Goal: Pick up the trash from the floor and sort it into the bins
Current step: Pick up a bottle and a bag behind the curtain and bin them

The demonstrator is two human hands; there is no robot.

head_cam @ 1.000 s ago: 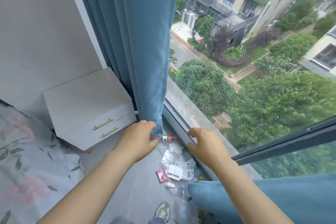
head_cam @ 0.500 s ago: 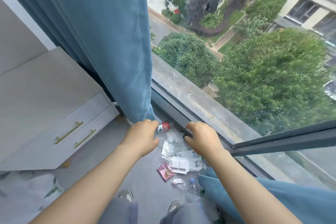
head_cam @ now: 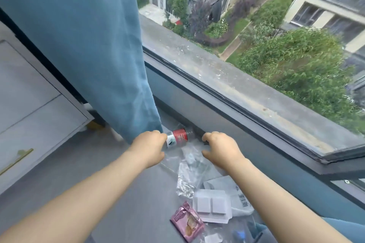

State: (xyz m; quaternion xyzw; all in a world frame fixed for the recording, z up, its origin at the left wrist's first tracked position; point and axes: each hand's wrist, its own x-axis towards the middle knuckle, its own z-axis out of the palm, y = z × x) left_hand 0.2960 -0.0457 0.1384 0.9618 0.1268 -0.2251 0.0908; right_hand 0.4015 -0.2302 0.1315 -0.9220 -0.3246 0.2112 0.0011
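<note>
A clear plastic bottle (head_cam: 178,137) with a red label lies at the foot of the window wall, just under the hem of the blue curtain (head_cam: 102,49). My left hand (head_cam: 149,149) is closed around the bottle's left end. My right hand (head_cam: 219,149) hovers to the right of the bottle, fingers curled and apart, holding nothing. Below my hands, trash lies on the grey floor: crumpled clear plastic (head_cam: 187,175), a white blister pack (head_cam: 212,206), a white mailer bag (head_cam: 240,200) and a pink snack wrapper (head_cam: 186,221).
A white drawer unit (head_cam: 33,112) with gold handles stands at the left. The dark window frame (head_cam: 246,116) runs diagonally along the right. More blue curtain (head_cam: 341,227) pools at the bottom right. No bins are in view.
The view has dropped and come much closer to the floor. Both hands stay by the bottle, which now shows more of its red label.
</note>
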